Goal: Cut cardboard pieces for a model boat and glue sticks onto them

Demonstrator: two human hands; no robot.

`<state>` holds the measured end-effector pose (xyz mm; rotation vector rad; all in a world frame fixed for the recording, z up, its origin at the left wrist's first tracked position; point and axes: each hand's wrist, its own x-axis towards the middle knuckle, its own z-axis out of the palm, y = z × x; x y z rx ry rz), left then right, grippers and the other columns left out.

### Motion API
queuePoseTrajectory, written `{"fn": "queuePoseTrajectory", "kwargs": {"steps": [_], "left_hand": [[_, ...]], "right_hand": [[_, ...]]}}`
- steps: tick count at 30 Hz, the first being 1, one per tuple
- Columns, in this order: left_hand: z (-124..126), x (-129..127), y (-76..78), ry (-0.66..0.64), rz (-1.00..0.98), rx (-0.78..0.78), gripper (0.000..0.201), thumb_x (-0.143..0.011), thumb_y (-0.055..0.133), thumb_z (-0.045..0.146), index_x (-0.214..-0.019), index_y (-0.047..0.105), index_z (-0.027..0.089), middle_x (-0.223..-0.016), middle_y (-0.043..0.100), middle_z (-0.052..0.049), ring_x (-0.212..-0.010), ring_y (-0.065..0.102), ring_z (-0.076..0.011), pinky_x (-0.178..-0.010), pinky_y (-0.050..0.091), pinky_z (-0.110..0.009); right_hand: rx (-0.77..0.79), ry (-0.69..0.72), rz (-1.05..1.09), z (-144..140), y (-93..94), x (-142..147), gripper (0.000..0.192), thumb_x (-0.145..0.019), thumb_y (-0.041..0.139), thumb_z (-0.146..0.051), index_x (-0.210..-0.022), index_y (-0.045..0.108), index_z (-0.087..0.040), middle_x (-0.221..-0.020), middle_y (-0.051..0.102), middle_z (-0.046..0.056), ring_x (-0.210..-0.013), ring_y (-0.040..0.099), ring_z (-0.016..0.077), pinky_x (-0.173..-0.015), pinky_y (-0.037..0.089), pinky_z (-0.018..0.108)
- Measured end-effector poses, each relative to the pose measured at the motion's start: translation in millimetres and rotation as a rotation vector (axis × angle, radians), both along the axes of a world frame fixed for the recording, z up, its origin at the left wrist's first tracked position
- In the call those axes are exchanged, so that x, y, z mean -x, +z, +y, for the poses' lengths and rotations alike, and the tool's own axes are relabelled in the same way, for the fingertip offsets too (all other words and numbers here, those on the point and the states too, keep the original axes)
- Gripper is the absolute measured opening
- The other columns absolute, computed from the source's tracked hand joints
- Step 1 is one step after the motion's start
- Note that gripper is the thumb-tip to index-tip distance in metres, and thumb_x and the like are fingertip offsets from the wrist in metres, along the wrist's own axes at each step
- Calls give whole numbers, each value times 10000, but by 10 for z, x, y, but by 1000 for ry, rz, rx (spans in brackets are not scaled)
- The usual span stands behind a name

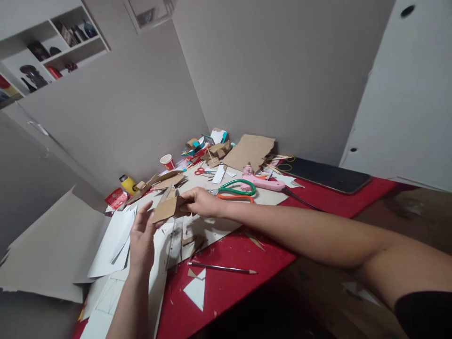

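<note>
A small brown cardboard piece [165, 210] with a bent end is held up between both hands, above the pale board on the table. My left hand [141, 230] grips its left edge, thumb in front and fingers behind. My right hand [203, 202] pinches its right end; some of those fingertips are hidden. Just beyond the right wrist lie scissors [252, 184] with one green and one orange handle. A pink glue gun [264, 182] rests behind them. Under the hands are a clear ruler [173, 245] and cardboard scraps [197, 242].
A pencil [222, 268] and white paper scraps [196, 292] lie on the red tablecloth [268, 252]. Farther back are a cardboard sheet [250, 150], a paper cup [167, 162], a yellow bottle [128, 184] and small red scissors [199, 171]. White sheets [113, 242] lie left.
</note>
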<state>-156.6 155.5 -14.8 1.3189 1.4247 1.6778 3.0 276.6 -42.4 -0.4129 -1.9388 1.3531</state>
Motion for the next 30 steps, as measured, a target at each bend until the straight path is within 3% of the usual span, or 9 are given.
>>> {"fn": "queuePoseTrajectory", "kwargs": {"steps": [4,9,13,17,19,21,26,30], "left_hand": [[16,-13,-74,-58,179,15,459,-740,718,314,-1172,624,192,-1104,676,-83,-952,632,-213,-816,500,-309],[0,-32,-138,20,345,-44,239,-779,668,332,-925,719,149,-764,713,-36,-706,638,-191,-641,509,-281],[-10,32,-150,179,509,-145,198,-813,627,320,-910,702,165,-748,696,-16,-654,613,-160,-595,489,-253],[2,140,-180,313,737,-258,172,-821,612,271,-935,694,173,-861,713,-48,-728,629,-168,-651,498,-268],[15,189,-182,337,855,-298,167,-822,603,246,-941,693,171,-894,717,-68,-766,635,-178,-694,501,-287],[37,231,-144,362,961,-322,167,-826,591,226,-943,694,166,-891,720,-86,-791,638,-193,-729,496,-308],[151,293,186,409,1164,-330,186,-827,570,229,-947,704,181,-917,726,-109,-858,638,-238,-802,462,-354],[301,324,469,431,1213,-310,198,-840,534,236,-933,699,178,-910,723,-114,-870,630,-252,-835,442,-372]], "right_hand": [[94,153,-36,-92,40,-19,195,-714,574,-85,-868,689,-122,-617,610,-38,-513,567,84,-466,464,174],[157,232,-67,-172,107,-55,135,-701,621,-83,-802,692,-138,-600,621,-36,-522,590,92,-496,489,186],[205,105,-39,-85,145,-68,99,-812,584,-177,-828,672,-133,-715,667,17,-551,595,82,-464,472,158],[222,-57,-11,4,195,-98,385,-956,372,-362,-852,643,-109,-770,675,88,-522,560,76,-443,445,179],[191,-98,-16,-3,260,-146,423,-940,400,-437,-827,650,-115,-745,667,85,-504,530,82,-424,400,195],[76,-116,-40,-46,369,-207,382,-876,519,-471,-778,666,-133,-736,663,65,-548,532,97,-465,385,212],[-498,-263,-342,-183,780,-249,408,-742,655,-534,-896,687,-157,-835,682,70,-729,577,178,-604,386,268],[-565,-212,-461,-145,1022,-87,403,-699,723,-391,-1001,664,-131,-940,684,93,-788,597,201,-610,378,264]]}}
